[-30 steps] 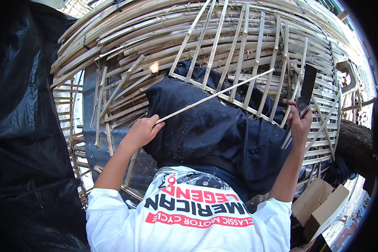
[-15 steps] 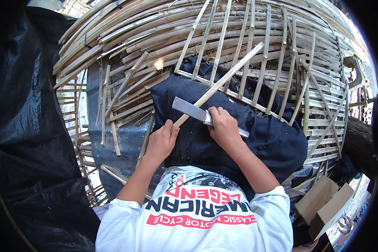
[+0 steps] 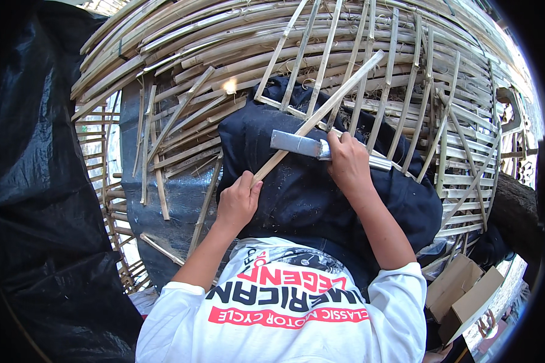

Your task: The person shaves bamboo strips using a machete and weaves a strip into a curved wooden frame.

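Note:
My left hand (image 3: 238, 202) is closed round the near end of a pale bamboo strip (image 3: 339, 100), which slants up and away to the right. In my right hand (image 3: 351, 163) is a knife, gripped by its silvery handle (image 3: 379, 161). Its broad, square-ended metal blade (image 3: 295, 144) lies across the strip, a little beyond my left hand. Black cloth (image 3: 284, 212) covers my lap below both hands. Just past the knife, a comb-like bamboo frame (image 3: 298, 60) rests on the cloth, its long slats pointing away from me.
Long bamboo poles (image 3: 224, 45) are stacked across the far side. Loose strips (image 3: 177, 118) lie at the left, over a dark sheet (image 3: 148, 212). A black tarp (image 3: 42, 181) hangs at far left. An open cardboard box (image 3: 457, 287) sits at lower right, near a dark log (image 3: 515, 202).
My right hand has moved the knife to the right and slightly away, farther up the bamboo strip. The blade is turned nearer to level. My left hand keeps its hold on the strip.

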Demonstrator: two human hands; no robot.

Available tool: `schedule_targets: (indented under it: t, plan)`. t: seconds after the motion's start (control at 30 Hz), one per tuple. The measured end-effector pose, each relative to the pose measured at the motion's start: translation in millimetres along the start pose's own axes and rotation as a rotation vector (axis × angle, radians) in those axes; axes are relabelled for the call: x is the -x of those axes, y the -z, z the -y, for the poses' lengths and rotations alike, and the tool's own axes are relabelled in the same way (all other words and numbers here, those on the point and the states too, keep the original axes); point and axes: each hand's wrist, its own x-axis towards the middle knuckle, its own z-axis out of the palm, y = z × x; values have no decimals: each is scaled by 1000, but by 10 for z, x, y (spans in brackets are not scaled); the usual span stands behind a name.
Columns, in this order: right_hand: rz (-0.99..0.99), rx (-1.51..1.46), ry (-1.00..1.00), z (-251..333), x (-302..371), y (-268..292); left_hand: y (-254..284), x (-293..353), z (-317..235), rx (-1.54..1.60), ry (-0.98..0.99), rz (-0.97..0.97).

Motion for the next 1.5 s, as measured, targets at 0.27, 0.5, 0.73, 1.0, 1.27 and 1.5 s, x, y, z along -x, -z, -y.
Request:
schedule_targets:
  t: [0.27,0.5,0.73,1.0,1.27,1.5]
  plan:
    - [-49,34,-161,-213,-66,-62,0,26,16,-23,11,-10]
    - [-191,74,-467,-1048,-147,458,0,14,17,-7,-10,-37]
    - [80,-149,-96,-88,59,363,111,9,-33,102,85,-15]
    - [261,61,61,195,-105,294,-22,36,-64,16,40,-135]
    - [209,196,63,69,-124,429,-38,39,-47,-2,16,-163]
    - [205,268,24,-86,-193,463,-8,32,-43,15,28,-141]
